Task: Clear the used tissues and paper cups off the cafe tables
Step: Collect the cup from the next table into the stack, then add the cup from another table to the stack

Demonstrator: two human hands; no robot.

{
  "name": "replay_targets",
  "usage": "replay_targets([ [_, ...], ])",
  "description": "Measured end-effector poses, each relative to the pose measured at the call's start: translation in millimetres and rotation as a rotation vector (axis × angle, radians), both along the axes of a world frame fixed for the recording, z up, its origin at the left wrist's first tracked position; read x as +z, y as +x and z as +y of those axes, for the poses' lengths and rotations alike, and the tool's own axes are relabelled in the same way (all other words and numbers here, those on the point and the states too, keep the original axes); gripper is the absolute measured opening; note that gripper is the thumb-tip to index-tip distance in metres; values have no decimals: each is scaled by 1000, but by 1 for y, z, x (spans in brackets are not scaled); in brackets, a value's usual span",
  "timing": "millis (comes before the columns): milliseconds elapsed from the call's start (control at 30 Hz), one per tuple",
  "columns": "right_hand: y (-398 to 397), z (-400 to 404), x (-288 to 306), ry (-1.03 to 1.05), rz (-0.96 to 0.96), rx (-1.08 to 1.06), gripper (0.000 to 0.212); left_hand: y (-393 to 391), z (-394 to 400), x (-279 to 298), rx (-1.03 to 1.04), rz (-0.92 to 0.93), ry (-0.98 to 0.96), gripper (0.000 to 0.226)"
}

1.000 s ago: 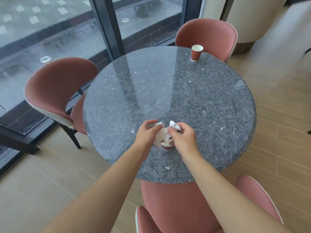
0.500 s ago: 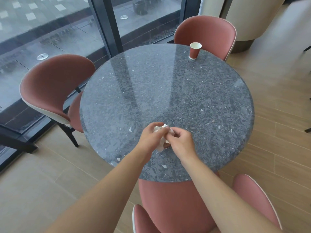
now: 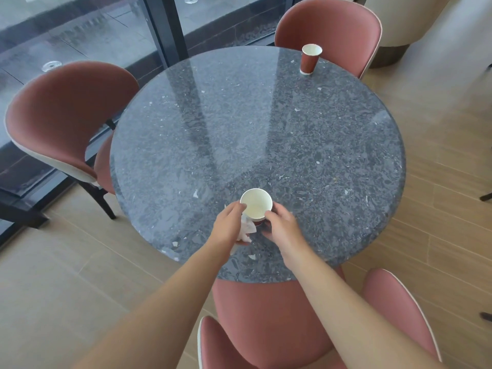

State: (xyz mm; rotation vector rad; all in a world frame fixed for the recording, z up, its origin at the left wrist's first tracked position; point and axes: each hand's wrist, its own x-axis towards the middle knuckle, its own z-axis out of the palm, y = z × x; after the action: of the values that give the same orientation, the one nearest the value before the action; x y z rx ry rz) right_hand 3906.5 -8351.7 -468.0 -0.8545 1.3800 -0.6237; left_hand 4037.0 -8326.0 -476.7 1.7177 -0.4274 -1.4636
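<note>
So my right hand [image 3: 282, 227] has its fingers curled round the near paper cup [image 3: 256, 204], upright at the near edge of the tabletop [image 3: 292, 145]. My left hand [image 3: 229, 225] is clamped on a crumpled tissue [image 3: 248, 230] just beside it. Second cup [image 3: 310, 59] sits at the far edge, well apart.

Both hands [image 3: 255, 230] (fingers [image 3: 271, 215] curled) forward

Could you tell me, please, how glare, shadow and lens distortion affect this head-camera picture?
In the head view, window light glares in pale streaks across the polished table, the window post reflected as a dark band; wide-angle distortion bows the floorboards and stretches both forearms; the near cup and far cup stay sharp; a soft shadow lies beneath the right hand.
</note>
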Motion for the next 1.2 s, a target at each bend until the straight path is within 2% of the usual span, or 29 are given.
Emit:
replay_targets([
  [133, -7, -6, 9, -35, -38, 13, 36, 4, -1, 8, -6, -32, -77, 21],
  [267, -10, -13, 26, -107, 9, 29, 33, -1, -3, 28, 53, -4, -126, 22],
  [367, -11, -12, 40, -161, 15, 31, 25, -6, -3, 46, 93, 14, -134, 37],
  [467, -13, -10, 58, -205, -22, -16, 25, -8, -3, 69, 93, 18, -153, 53],
  [567, -13, -8, 82, -234, -71, -37, 27, -11, 1, 95, 113, 13, -233, 49],
  [667, -16, -3, 109, -290, -139, -49, 28, -16, 8, 118, 96, -19, -330, 34],
  [833, -28, 13, 160, -406, -173, -72, 26, -25, 24, 164, 52, -147, -465, 21],
  [1200, -75, 101, 267, -611, -132, -304, 31, -67, 68, 277, -230, -50, -681, 31],
])
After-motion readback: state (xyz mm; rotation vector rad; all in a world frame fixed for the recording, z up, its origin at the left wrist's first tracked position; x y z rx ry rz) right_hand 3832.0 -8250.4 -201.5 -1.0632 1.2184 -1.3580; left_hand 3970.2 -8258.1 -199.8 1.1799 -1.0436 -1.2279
